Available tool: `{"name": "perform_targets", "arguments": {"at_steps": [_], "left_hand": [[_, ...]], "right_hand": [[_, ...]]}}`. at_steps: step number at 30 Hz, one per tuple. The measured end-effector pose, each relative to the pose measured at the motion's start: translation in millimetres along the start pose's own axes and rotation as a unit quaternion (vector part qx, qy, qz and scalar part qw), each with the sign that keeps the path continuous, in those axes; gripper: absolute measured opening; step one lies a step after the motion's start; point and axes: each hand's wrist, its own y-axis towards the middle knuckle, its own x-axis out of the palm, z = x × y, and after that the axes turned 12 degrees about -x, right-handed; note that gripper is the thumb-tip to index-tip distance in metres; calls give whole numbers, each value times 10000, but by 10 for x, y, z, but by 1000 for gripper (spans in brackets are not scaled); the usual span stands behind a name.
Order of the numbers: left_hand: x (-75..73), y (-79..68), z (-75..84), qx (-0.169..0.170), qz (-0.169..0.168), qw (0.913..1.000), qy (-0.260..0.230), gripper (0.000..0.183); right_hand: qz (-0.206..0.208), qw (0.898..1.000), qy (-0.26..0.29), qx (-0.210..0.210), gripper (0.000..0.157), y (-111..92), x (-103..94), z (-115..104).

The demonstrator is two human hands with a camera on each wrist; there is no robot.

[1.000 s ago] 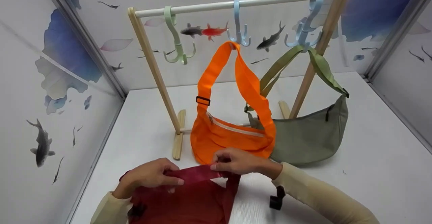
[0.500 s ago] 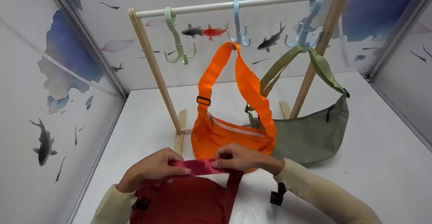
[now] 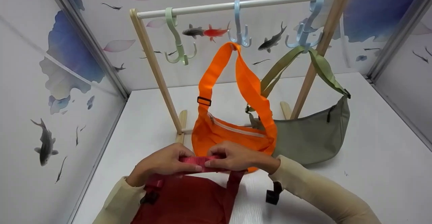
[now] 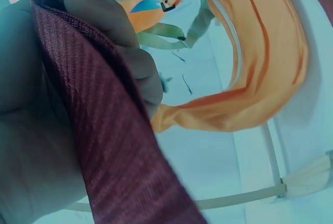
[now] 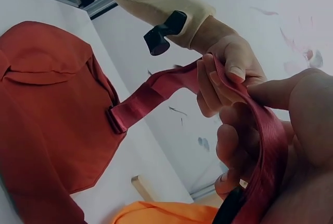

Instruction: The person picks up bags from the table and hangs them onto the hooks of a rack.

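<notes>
A dark red shoulder bag (image 3: 192, 200) lies at the front of the table, its strap raised off the body. My left hand (image 3: 165, 163) pinches the strap (image 4: 114, 130) between thumb and fingers. Close beside it, my right hand (image 3: 233, 156) pinches the same strap, thumb on the near side. Only a short stretch of strap shows between the two thumbs. In the right wrist view, the strap (image 5: 138, 104) runs from a dark buckle (image 5: 114, 121) on the bag up to the hands.
Behind the hands stands a wooden rack with a white bar (image 3: 209, 8). An orange bag (image 3: 229, 132) hangs from the middle blue hook (image 3: 238, 24), an olive bag (image 3: 310, 139) from the right blue hook (image 3: 305, 24). A green hook (image 3: 177, 38) on the left carries nothing.
Both hands have risen slightly, lifting the strap. The left hand has shifted right towards the right hand, so less strap shows between them. The hanging bags have stayed put.
</notes>
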Motion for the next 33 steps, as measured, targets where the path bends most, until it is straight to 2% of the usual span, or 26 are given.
{"name": "perform_targets", "arguments": {"at_steps": [4, 10, 18, 22, 27, 33], "left_hand": [[-8, -5, 16, 89, 121, 9999, 85, 22], [-58, -84, -25, 80, 147, 9995, -266, 21], [-116, -201, -70, 182, 298, 9988, -340, 20], [-145, -241, -82, 175, 342, 9989, -282, 19], [-199, -263, -115, 210, 572, 9981, -10, 17], [-276, -332, -113, 152, 755, 9970, -7, 13]], "right_hand": [[44, 10000, 0, -57, 19, 5, -27, -41], [95, 9999, 87, -7, 17, -38, -104, -60], [173, 9998, 97, 80, 16, -133, -185, -67], [231, 9995, 44, 219, 16, -181, -225, -86], [321, 9987, 114, 388, 15, -237, -282, -86], [537, 9984, 158, 53, 12, -286, -373, -83]]}}
